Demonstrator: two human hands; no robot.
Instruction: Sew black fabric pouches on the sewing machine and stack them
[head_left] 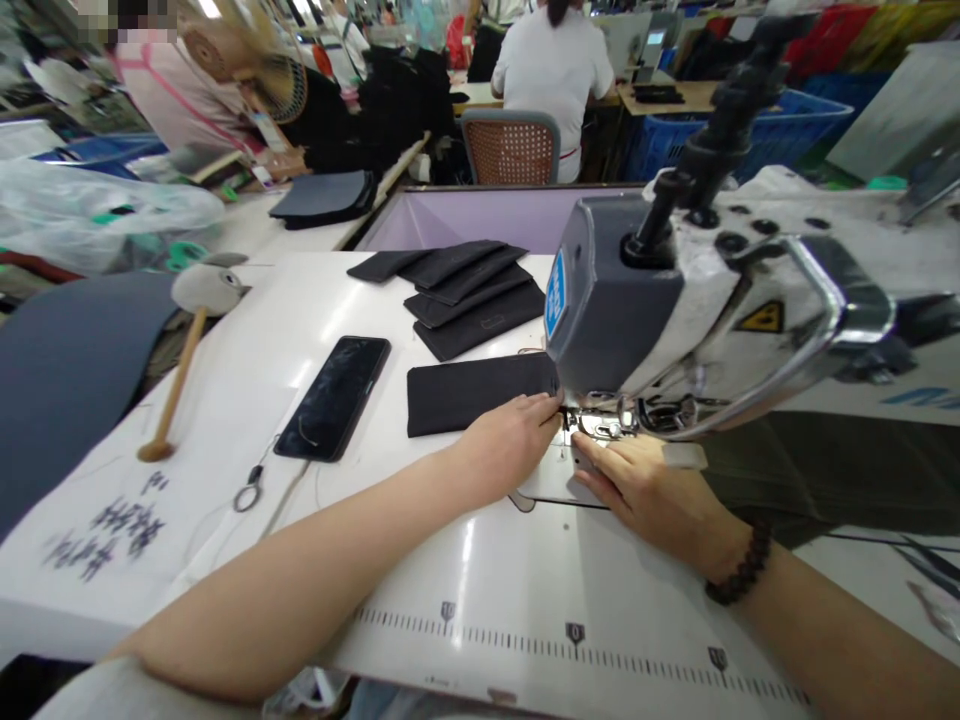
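Observation:
A flat black fabric piece [465, 392] lies with its right end at the needle area of a sewing machine [615, 300]. My left hand [510, 448] rests along the piece's lower right edge, its fingers stretched towards the needle. On the other side of the presser foot [600, 424], my right hand [649, 490] lies on the machine bed with fingers extended. Its fingertips are just below the foot, and I see no material under them. A dark beaded bracelet circles the right wrist. The machine head hides part of the fabric's right end.
Several similar black pieces [472, 295] lie fanned behind. To the left are a phone [332, 398] with a ring strap and a wooden-handled tool [180, 385]. Dark olive fabric [832, 470] lies right of the machine. A co-worker in white [555, 70] sits ahead; another person is at left.

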